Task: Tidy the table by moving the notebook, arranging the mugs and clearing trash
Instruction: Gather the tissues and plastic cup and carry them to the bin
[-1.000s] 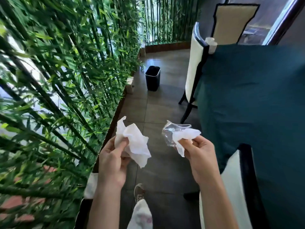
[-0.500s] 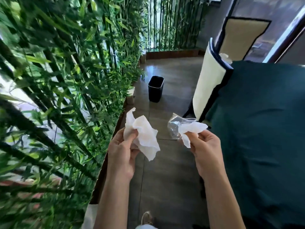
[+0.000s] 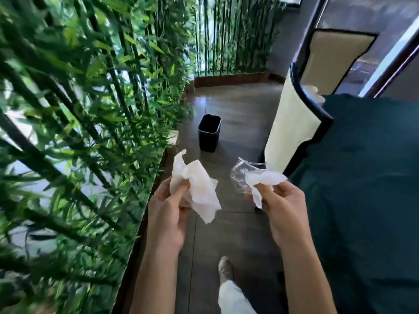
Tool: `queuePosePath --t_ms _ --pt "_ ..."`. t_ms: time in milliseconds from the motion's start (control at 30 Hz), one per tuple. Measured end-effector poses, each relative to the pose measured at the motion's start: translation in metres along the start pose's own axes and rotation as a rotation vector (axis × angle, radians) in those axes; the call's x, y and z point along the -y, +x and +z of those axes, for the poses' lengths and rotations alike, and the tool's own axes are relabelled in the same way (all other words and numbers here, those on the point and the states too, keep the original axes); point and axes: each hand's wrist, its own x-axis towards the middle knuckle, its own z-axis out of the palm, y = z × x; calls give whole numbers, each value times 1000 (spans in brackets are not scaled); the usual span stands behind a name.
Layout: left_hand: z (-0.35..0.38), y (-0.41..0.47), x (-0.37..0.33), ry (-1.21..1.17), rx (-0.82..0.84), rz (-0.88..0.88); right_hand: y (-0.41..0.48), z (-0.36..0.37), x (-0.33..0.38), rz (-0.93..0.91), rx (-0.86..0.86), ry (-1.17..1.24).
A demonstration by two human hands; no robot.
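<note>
My left hand (image 3: 169, 211) grips a crumpled white napkin (image 3: 197, 186) held out over the floor. In my right hand (image 3: 283, 207) are a smaller white tissue (image 3: 263, 180) and a piece of clear plastic wrap (image 3: 242, 171), pinched together between thumb and fingers. A black trash bin (image 3: 209, 132) stands upright on the tiled floor ahead, beyond both hands and slightly left of centre. Its mouth faces up. The notebook and mugs are out of view.
A dense bamboo hedge (image 3: 79, 132) in a low planter lines the left side. A table under a dark teal cloth (image 3: 367, 189) fills the right, with a cream chair back (image 3: 292, 130) at its far corner. My foot (image 3: 225, 267) is on the grey tiles.
I have walked forward along the aisle. The bin and the cream chair are nearer and larger. Both hands keep the same grip on the trash.
</note>
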Motion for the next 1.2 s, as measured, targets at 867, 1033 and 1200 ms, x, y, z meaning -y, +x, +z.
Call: queuePosePath --t_ms 867,1033,1200 --pt "174 301 -39 -31 -27 33 339 71 36 58 6 62" --pt "197 383 -63 -39 13 17 411 115 44 -13 -30 4" --pt "211 466 -97 -26 33 12 478 162 52 -64 -27 -28"
